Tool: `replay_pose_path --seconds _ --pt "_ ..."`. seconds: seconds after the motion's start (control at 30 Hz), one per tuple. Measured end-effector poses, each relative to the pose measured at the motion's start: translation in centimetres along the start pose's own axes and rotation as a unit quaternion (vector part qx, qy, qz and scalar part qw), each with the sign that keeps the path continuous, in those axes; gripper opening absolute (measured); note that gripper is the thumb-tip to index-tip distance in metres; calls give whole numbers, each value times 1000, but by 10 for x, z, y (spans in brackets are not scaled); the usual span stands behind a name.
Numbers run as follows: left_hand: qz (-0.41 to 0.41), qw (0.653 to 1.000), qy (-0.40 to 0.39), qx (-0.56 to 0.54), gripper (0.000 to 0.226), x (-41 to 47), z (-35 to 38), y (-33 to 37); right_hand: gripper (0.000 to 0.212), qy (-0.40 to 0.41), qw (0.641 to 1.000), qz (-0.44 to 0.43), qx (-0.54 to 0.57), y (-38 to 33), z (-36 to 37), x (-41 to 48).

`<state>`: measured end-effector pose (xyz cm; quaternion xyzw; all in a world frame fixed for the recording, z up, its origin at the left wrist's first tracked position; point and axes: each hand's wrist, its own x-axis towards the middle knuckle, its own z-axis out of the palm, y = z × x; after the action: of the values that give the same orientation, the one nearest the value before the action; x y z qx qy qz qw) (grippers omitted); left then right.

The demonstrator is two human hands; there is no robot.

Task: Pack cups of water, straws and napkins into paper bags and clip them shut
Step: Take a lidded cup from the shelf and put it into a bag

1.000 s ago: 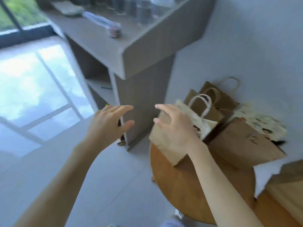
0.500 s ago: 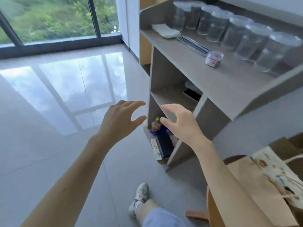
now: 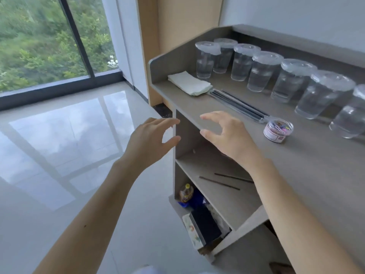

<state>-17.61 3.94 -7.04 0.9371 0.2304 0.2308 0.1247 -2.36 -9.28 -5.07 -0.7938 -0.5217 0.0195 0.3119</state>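
Several lidded clear cups of water (image 3: pixel 290 80) stand in a row along the back of a grey counter (image 3: pixel 308 155). A folded stack of white napkins (image 3: pixel 189 83) lies at the counter's left end. Beside it lies a bundle of dark wrapped straws (image 3: pixel 237 104). A small round tub of coloured clips (image 3: pixel 278 130) sits in front of the cups. My left hand (image 3: pixel 150 141) hovers off the counter's left edge, fingers relaxed, holding nothing. My right hand (image 3: pixel 227 137) hovers over the counter's front corner, fingers spread and empty. No paper bag is in view.
Under the counter an open shelf (image 3: pixel 223 186) holds two loose straws (image 3: pixel 219 182). The lowest compartment holds a bottle (image 3: pixel 186 191), a dark box (image 3: pixel 205 224) and a patterned box. Glossy tiled floor (image 3: pixel 59 155) lies to the left, with a large window beyond.
My view has swung left and up, from the paper bags on the round table to the counter. Both hands stayed raised and empty and now hover near the counter's front corner.
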Motion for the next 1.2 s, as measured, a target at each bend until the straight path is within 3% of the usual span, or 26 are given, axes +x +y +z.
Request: replay_pose_path --seconds 0.5,0.97,1.2 --pt "197 978 -39 -55 40 273 44 -76 42 150 976 149 -43 64 6 201" --pt "139 988 -4 -62 42 370 31 -118 64 164 973 147 -68 92 17 324" --pt "128 991 -27 -42 44 384 37 -129 60 133 973 174 -65 120 29 358"
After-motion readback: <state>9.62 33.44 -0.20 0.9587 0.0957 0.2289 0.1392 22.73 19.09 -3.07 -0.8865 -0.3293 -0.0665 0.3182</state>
